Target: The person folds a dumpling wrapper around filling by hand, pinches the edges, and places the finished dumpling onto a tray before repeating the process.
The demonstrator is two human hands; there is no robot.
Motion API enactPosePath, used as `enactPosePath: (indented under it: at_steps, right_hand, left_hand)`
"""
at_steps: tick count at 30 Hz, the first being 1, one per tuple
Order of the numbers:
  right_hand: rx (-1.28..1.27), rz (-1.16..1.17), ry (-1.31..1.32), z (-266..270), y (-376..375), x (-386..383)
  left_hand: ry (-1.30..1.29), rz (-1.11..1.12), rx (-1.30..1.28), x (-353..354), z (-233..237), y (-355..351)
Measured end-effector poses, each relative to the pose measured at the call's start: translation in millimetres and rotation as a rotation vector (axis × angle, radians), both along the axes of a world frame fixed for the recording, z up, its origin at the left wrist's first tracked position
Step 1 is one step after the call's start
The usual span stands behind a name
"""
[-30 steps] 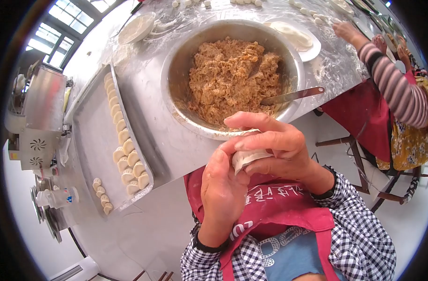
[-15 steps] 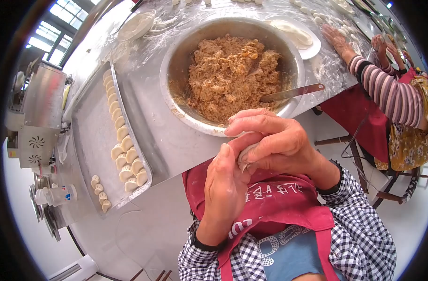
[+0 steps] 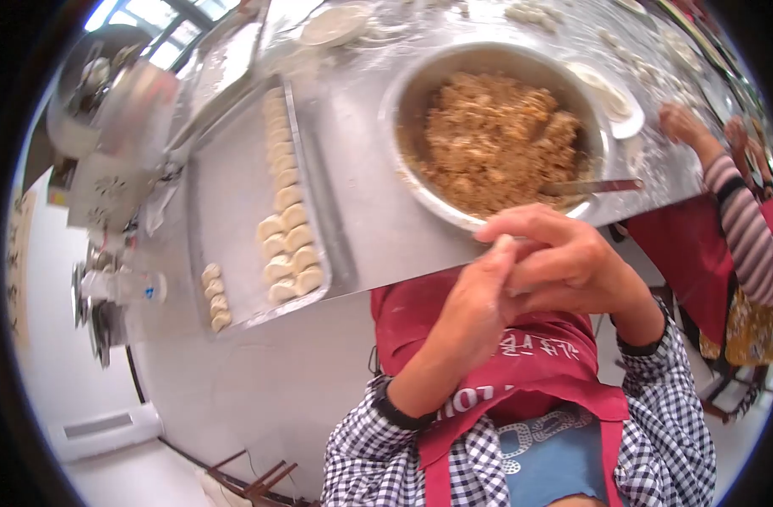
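Note:
In front of my apron, just below the near rim of a large metal bowl [image 3: 390, 127], my left hand [image 3: 475, 308] and my right hand [image 3: 572, 262] are pressed together, fingers closed. The dumpling between them is hidden by my fingers now; a bit of its pale dough showed a moment earlier. Minced filling [image 3: 500, 139] fills the bowl, and a flat-handled spoon or spatula [image 3: 606, 186] sticks out over its right rim. Left of the bowl lies a metal tray [image 3: 234, 186] with rows of folded dumplings [image 3: 297, 237] along its right side.
Several small dumplings [image 3: 215, 296] sit at the tray's near left corner. A white plate [image 3: 630, 125] stands right of the bowl, near another person's hand [image 3: 686, 127]. Dough pieces [image 3: 534, 15] lie on the floured far table. A plastic jar [image 3: 137, 286] is at left.
The view has swung left, so the tray and bowl appear farther right. My hands remain together, and my right fingers now cover the dough that was visible between them.

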State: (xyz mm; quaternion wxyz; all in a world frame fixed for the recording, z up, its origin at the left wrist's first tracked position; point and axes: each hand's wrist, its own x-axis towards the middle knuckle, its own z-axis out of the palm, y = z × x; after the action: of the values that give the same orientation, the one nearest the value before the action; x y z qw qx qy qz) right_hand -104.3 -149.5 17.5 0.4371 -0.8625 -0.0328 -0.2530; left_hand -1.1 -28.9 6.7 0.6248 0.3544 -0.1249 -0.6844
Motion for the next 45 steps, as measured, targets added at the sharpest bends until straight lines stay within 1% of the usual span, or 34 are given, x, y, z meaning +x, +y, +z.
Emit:
enactPosePath:
  at_steps: [1,2,6,8,10,11,13,15,16,18,20,22,24,26,27,29,30,32,33,35,39,41,42,44,45]
  right_hand:
    - [-0.056,0.034,-0.004,-0.6,-2.3,0.7]
    - [-0.112,0.064,-0.005,-1.1,-4.6,1.7]
    - [-0.099,0.089,0.023,5.6,-0.3,6.1]
    - [-0.009,0.072,0.038,6.9,3.7,7.8]
    - [-0.038,0.079,0.034,8.1,5.8,9.8]
    - [0.002,0.04,0.007,9.0,7.6,10.5]
    - [0.043,-0.004,-0.021,7.4,6.6,10.5]
    - [0.175,-0.122,-0.118,1.4,4.1,9.4]
    - [0.179,-0.13,-0.119,2.6,4.3,9.2]
    - [0.279,-0.155,-0.202,6.8,3.9,10.5]
    - [0.28,-0.183,-0.226,5.2,4.1,9.2]
    - [0.25,-0.134,-0.18,5.3,2.8,5.8]
    - [0.228,-0.153,-0.2,5.3,2.6,3.4]
    - [0.205,-0.173,-0.22,5.6,3.1,-0.1]
    - [0.206,-0.189,-0.219,5.9,3.4,-2.5]
    - [0.205,-0.205,-0.218,6.6,4.1,-7.2]
    - [0.209,-0.226,-0.204,7.0,4.8,-9.1]
    - [0.212,-0.242,-0.191,6.8,6.4,-11.7]
    - [0.228,-0.258,-0.173,6.3,7.5,-13.5]
    - [0.24,-0.266,-0.149,5.4,7.6,-15.6]
    - [0.232,-0.282,-0.128,3.8,6.8,-15.5]
    - [0.235,-0.289,-0.12,3.5,6.4,-15.3]
    - [0.24,-0.284,-0.12,3.0,6.1,-15.1]
    - [0.245,-0.277,-0.12,3.1,6.4,-13.4]
    - [0.249,-0.284,-0.119,3.2,6.7,-12.5]
  left_hand:
    - [-0.02,0.031,-0.002,0.6,2.1,-0.3]
    - [0.001,0.007,-0.023,0.8,4.8,-1.0]
    - [0.059,-0.032,-0.059,5.1,6.0,1.2]
    - [0.074,-0.052,-0.07,12.2,4.1,4.4]
    - [0.058,-0.058,-0.097,18.0,3.9,8.5]
    - [0.056,-0.058,-0.099,21.1,7.5,11.6]
    - [-0.049,0.05,-0.033,33.1,22.5,21.0]
    - [-0.08,0.086,-0.053,55.1,25.9,30.0]
    - [-0.109,0.124,-0.074,66.7,27.9,35.3]
    - [-0.297,0.24,-0.045,89.6,34.8,46.3]
    - [-0.429,0.377,-0.052,121.2,39.1,57.9]
    - [-0.643,0.486,-0.019,162.5,38.9,66.5]
    - [-0.797,0.585,0.057,211.3,25.3,73.6]
    - [-0.917,0.681,0.22,255.5,6.4,76.3]
    - [-0.919,0.678,0.219,273.7,-1.8,78.0]
    - [-1.121,0.503,0.429,300.5,-16.2,78.4]
    - [-1.12,0.504,0.428,306.2,-22.0,74.9]
    - [-1.206,0.433,0.507,318.8,-31.0,69.8]
    - [-1.203,0.436,0.508,322.9,-33.1,65.7]
    - [-1.298,0.402,0.545,329.8,-38.7,60.0]
    - [-1.289,0.372,0.518,334.3,-45.7,54.8]
    - [-1.516,0.283,0.431,347.2,-59.9,57.1]
    - [-1.515,0.285,0.433,347.9,-61.1,57.2]
    - [-1.676,0.265,0.502,347.6,-63.8,56.8]
    - [-1.674,0.267,0.502,346.7,-63.6,55.9]
